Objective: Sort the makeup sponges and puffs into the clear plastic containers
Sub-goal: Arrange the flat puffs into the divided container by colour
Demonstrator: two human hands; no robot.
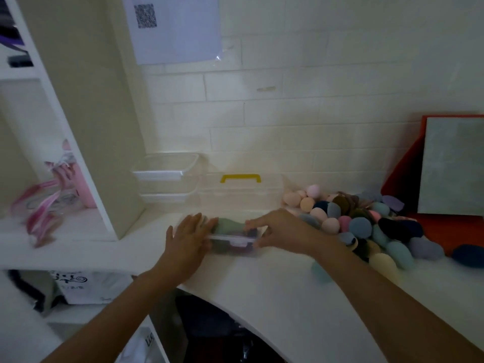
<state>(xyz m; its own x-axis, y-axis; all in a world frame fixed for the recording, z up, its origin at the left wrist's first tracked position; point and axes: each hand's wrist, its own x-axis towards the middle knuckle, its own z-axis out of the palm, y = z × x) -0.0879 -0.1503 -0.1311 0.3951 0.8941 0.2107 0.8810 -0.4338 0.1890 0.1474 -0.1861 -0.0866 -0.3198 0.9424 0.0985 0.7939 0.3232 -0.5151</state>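
While my left grip point(187, 241) lies flat, fingers straight, against the left end of the small clear container point(233, 244), my right grip point(277, 229) curls fingers and thumb round its right end. The container sits near the front edge of the white surface point(275, 284), dark sponges inside and a green sponge point(227, 226) bulging at its top. Blur hides how its lid sits.

A sheet point(178, 43) taped to the white brick wall point(314, 100) carries a QR code point(145, 15), and I can read no words on it. A white bag point(86, 286) under the surface's left end bears dark print too smeared to read.

The sponge pile point(366, 226) spreads over the right side. Along the back edge stand stacked clear containers point(167, 176) and a clear box point(241, 197) with a yellow handle point(240, 177). A red box point(408, 174) fills the back right corner.
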